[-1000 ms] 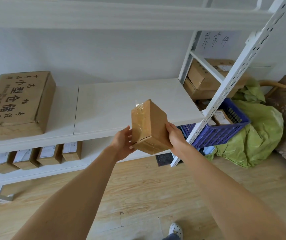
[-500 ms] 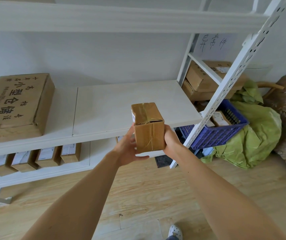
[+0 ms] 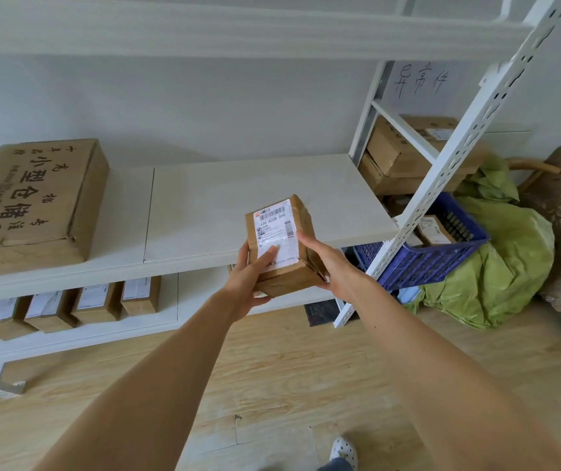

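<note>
1. Parcel [image 3: 282,246], a small brown cardboard box, is held in the air just before the front edge of the middle shelf [image 3: 238,185], not resting on it.
2. Left hand [image 3: 248,283] grips the lower left corner, thumb laid on the label [image 3: 275,232], fingers curled beneath; right hand [image 3: 330,266] clasps the right side, thumb at the upper edge.
3. Half a second ago a taped brown face showed; the box is now turned label-up.
4. The label can probably now be read to choose a spot.
</note>
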